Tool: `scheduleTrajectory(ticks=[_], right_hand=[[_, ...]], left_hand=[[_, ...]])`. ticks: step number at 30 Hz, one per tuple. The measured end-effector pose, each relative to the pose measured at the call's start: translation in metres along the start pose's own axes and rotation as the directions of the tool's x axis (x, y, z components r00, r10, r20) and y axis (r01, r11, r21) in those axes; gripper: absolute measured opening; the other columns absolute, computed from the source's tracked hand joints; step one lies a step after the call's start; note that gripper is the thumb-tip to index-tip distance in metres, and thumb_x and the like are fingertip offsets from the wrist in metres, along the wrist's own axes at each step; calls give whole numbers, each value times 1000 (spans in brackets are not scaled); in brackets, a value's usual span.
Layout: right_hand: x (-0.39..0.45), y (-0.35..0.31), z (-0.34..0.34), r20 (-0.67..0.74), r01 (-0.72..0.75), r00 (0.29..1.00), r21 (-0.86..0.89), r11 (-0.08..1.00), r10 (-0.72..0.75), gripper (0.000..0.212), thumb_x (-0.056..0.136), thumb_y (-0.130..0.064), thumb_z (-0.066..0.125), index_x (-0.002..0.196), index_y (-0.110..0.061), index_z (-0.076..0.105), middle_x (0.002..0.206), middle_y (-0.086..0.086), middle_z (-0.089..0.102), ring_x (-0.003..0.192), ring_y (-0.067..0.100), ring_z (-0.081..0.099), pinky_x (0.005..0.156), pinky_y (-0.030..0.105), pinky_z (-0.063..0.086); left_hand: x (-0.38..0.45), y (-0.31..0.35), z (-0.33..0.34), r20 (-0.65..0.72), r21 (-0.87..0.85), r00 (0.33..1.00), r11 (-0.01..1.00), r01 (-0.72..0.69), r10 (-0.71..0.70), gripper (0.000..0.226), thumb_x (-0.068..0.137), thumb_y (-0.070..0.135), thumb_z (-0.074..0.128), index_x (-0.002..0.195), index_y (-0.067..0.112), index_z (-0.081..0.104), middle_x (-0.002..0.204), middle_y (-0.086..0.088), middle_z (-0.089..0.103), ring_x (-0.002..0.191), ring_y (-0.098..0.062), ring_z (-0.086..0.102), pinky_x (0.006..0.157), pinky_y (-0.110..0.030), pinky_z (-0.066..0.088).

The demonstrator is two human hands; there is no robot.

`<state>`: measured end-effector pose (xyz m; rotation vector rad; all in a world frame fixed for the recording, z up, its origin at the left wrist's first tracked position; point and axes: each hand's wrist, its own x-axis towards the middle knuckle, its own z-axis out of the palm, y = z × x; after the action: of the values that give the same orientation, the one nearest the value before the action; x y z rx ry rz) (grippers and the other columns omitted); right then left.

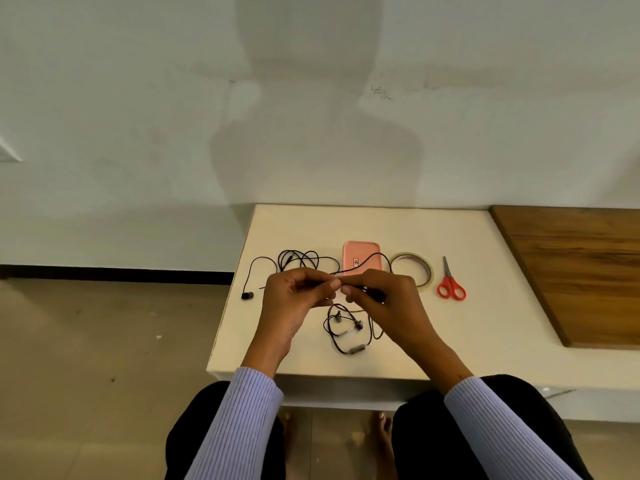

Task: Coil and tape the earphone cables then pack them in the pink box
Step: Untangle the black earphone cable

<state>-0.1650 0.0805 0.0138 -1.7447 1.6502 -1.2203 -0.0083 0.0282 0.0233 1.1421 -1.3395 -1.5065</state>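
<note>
With my left hand (pixel 298 292) and right hand (pixel 377 296) both pinching the thin black earphone cable (pixel 311 259), I'd wind small, even loops, keeping tension gentle.

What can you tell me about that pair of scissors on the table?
The scissors are small, with red handles that look like plastic and short grey metal blades. They lie flat and closed on the white table, blades pointing away from the person, handle loops nearest. They sit to the right of the tape roll, a little apart from it, near the wooden panel. Neither hand touches them.
</note>
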Motion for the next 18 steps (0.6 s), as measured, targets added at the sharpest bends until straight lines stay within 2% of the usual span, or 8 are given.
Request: scheduleTrajectory(ticks=[4,6,8,10,12,15,16,18], right_hand=[[5,2,-7,67,-39,997,-26,999,40,14,80,-20,71,94,-22,74,74,-22,65,68,-1,63,61,12,48],[8,5,-15,85,-59,995,-24,998,61,15,80,-22,71,94,-21,75,75,-19,68,72,0,65,66,18,52],[9,8,-26,63,-70,995,-33,997,72,15,79,-21,72,94,-19,75,76,-16,70,72,-1,65,66,20,51],[8,10,-38,31,-80,996,-31,996,81,13,79,-16,72,92,-18,75,73,-17,68,65,-6,61,60,10,44],[6,10,-45,4,-84,996,-56,995,84,12,78,-15,73,89,-19,75,70,-17,67,60,-5,56,55,7,38],[5,11,-46,-55,-88,995,-64,994,84,9,76,-18,74,85,-21,75,71,-8,69,59,-4,52,54,9,37],[4,10,-45,-80,-81,994,-69,994,75,8,77,-19,74,84,-22,75,71,-9,69,61,-4,52,54,9,37],[3,9,-41,-122,-71,991,-83,994,61,7,78,-19,74,84,-22,74,71,-14,66,61,-5,53,55,9,37]], left_hand=[[2,2,-6,17,30,998,998,-54,54,9,74,-1,74,81,5,74,67,-3,72,63,-17,69,61,-21,54],[2,3,-9,-17,13,997,997,-71,71,10,73,-1,75,81,5,74,68,-3,73,63,-17,69,61,-20,54],[4,3,-16,-81,-16,993,996,-86,84,10,72,0,75,81,5,74,69,-5,73,66,-18,70,61,-21,54],[7,2,-24,-135,-32,987,995,-93,88,10,71,1,76,80,6,74,72,-9,73,67,-20,70,62,-22,55],[8,1,-29,-153,-25,984,995,-92,87,10,71,2,76,81,5,74,72,-11,73,66,-20,70,63,-24,56],[9,-2,-30,-195,-33,976,994,-101,93,10,72,0,75,81,5,73,69,-4,72,65,-15,69,63,-23,56],[10,-4,-31,-207,3,972,993,-115,113,9,73,1,75,81,7,74,69,-1,72,67,-13,69,64,-22,56],[11,-10,-31,-198,224,957,961,-164,210,8,76,10,76,83,12,75,77,4,73,74,-7,68,70,-19,54]])
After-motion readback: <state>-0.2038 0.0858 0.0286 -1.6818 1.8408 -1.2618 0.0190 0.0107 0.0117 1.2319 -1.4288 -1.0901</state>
